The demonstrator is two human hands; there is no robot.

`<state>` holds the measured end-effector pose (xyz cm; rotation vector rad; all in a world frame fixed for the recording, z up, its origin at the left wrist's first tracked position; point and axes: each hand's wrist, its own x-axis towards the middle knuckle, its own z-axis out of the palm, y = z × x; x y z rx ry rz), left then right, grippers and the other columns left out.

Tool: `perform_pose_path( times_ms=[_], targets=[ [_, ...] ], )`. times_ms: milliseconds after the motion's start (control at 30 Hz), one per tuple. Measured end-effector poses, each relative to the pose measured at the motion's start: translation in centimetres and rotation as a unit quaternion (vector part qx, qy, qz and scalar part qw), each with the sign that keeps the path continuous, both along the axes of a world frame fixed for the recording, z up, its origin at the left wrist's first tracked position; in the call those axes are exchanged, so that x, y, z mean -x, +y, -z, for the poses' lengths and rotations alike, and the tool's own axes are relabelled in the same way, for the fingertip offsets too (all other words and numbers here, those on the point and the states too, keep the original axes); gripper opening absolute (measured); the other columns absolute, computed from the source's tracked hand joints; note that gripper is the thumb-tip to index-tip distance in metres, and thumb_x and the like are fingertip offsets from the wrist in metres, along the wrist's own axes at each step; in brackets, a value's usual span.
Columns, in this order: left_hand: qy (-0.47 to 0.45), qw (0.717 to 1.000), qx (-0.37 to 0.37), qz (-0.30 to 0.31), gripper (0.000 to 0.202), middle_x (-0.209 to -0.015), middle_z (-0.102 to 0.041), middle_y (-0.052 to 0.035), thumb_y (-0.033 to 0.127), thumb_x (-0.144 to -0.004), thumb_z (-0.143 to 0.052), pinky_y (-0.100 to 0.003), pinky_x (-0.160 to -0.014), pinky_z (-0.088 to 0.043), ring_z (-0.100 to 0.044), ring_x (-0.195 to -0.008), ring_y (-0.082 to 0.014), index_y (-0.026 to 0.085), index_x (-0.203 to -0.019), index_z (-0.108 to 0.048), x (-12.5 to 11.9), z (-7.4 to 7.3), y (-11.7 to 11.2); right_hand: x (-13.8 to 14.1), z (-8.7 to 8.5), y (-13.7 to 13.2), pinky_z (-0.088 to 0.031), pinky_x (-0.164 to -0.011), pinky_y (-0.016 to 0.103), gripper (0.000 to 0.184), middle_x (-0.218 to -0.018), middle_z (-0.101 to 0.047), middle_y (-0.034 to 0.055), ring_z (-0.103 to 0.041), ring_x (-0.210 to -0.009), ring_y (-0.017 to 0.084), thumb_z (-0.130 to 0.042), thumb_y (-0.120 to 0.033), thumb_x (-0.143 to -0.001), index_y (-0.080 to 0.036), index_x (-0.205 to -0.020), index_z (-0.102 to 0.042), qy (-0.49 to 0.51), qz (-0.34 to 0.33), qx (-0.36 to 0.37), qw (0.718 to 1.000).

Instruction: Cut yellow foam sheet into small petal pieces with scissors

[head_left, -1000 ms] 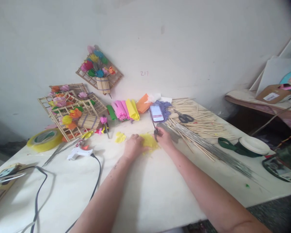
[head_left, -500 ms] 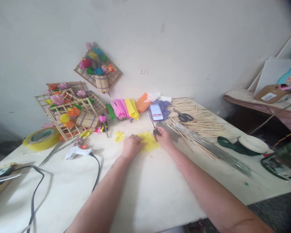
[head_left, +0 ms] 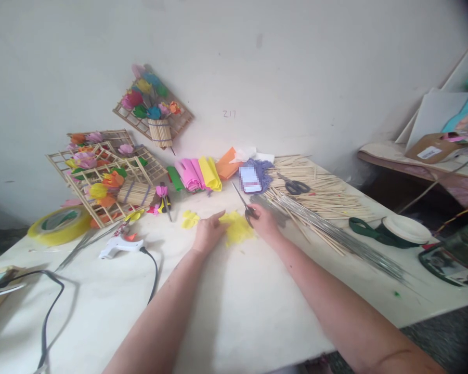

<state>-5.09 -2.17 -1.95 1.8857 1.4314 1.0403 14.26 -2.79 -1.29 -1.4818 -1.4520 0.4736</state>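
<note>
My right hand (head_left: 264,222) grips a pair of dark-handled scissors (head_left: 242,199) whose blades point up and to the left. A loose pile of yellow paper cuttings (head_left: 237,229) lies on the table between my hands. At the left edge of this pile is my left hand (head_left: 209,232), its fingers mostly curled and one finger sticking out. Whatever they pinch, if anything, is hidden. Just beyond my left hand rest several cut yellow petals (head_left: 190,219).
A white glue gun (head_left: 121,245) with a cord and a yellow tape roll (head_left: 60,226) lie left, near stick lattices with paper flowers (head_left: 105,176). Rolled coloured paper (head_left: 197,174) and a phone (head_left: 250,179) are behind. Sticks (head_left: 327,197), wires (head_left: 335,244) and other scissors (head_left: 294,185) lie right.
My left hand has drawn slightly left, and one finger now sticks out. The scissors in my right hand have tilted further to the left. The view has shifted a little.
</note>
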Motion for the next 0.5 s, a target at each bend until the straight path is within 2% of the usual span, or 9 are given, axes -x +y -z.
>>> perform_pose_path(
  times_ms=[100,233,367,500],
  targets=[
    [-0.101,0.994,0.026,0.0,0.046,-0.06,-0.059,0.0021,0.037,-0.067,-0.066,-0.024,-0.06,-0.047,-0.057,-0.055,-0.0118,0.015,-0.108,-0.066,0.0,0.0,0.0,0.0,-0.1,-0.1,-0.051,-0.071,0.035,0.034,-0.076,-0.071,0.0015,-0.067,-0.078,0.023,-0.067,-0.022,-0.066,-0.027,-0.099,-0.067,0.007,-0.003,0.004,1.0],
    [-0.221,0.972,0.079,-0.001,0.049,-0.072,-0.066,-0.0031,0.04,-0.064,-0.07,-0.025,-0.06,-0.049,-0.062,-0.061,-0.0132,0.013,-0.104,-0.065,-0.2,-0.3,-0.2,0.0,-0.3,-0.2,-0.05,-0.077,0.037,0.034,-0.082,-0.072,0.0024,-0.066,-0.083,0.024,-0.068,-0.029,-0.067,-0.027,-0.101,-0.066,0.023,-0.023,0.008,0.999],
    [-0.282,0.954,0.104,0.007,0.052,-0.073,-0.068,-0.0049,0.04,-0.064,-0.071,-0.024,-0.059,-0.048,-0.064,-0.063,-0.0141,0.01,-0.106,-0.062,-0.6,-1.1,-0.4,0.0,-0.3,-0.1,-0.051,-0.073,0.034,0.031,-0.08,-0.071,0.0016,-0.066,-0.08,0.022,-0.067,-0.031,-0.067,-0.026,-0.098,-0.066,0.059,-0.042,0.021,0.997],
    [-0.305,0.946,0.108,0.022,0.056,-0.069,-0.066,-0.0037,0.04,-0.064,-0.071,-0.022,-0.057,-0.046,-0.062,-0.06,-0.0123,0.009,-0.109,-0.059,-0.9,-1.4,-0.5,0.1,-0.3,0.0,-0.051,-0.069,0.031,0.037,-0.081,-0.071,0.0018,-0.065,-0.077,0.02,-0.07,-0.024,-0.061,-0.023,-0.098,-0.065,0.096,-0.064,0.032,0.993]
  ],
)
